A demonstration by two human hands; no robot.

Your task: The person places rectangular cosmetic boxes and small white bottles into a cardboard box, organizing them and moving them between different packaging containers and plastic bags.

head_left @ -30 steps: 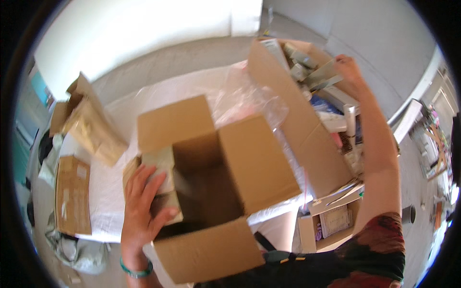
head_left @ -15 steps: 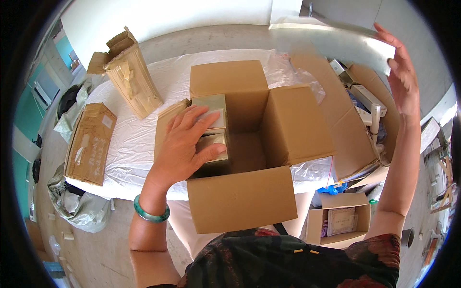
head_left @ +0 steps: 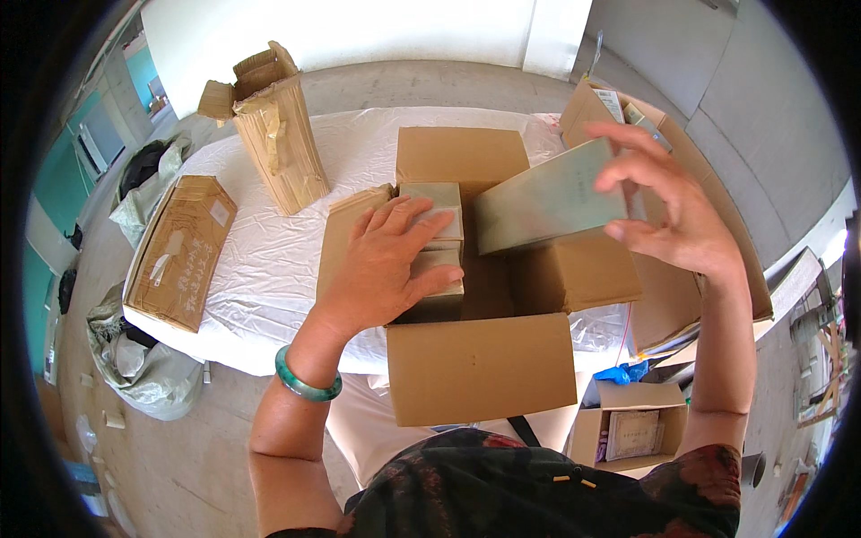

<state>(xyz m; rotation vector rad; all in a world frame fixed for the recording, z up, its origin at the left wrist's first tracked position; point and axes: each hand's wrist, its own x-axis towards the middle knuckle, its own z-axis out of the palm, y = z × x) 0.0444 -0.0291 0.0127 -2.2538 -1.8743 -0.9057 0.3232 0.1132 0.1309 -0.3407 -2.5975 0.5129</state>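
An open brown cardboard carton [head_left: 480,372] stands in front of me with its flaps spread. Along its left side sit two pale, slim boxes; the nearer pale box [head_left: 438,260] lies just under my left thumb. My left hand [head_left: 381,260], a green bangle on its wrist, rests on top of these boxes with fingers spread. On the right, my right hand [head_left: 668,202] grips the end of a long pale grey-green box [head_left: 547,202]. That box is tilted, its lower left end over the carton's opening. The carton's floor is partly hidden.
White sheeting [head_left: 260,269] covers the table. At left are a tall opened carton [head_left: 282,139] and a closed, taped carton [head_left: 184,255]. A larger carton [head_left: 717,206] with boxes stands at right, a small open carton [head_left: 641,421] low beside me. A sack [head_left: 152,377] sits on the floor.
My right hand has brought the long box down and leftward from above the right-hand carton to the open carton. My left hand stays on the boxes inside. The view has shifted slightly.
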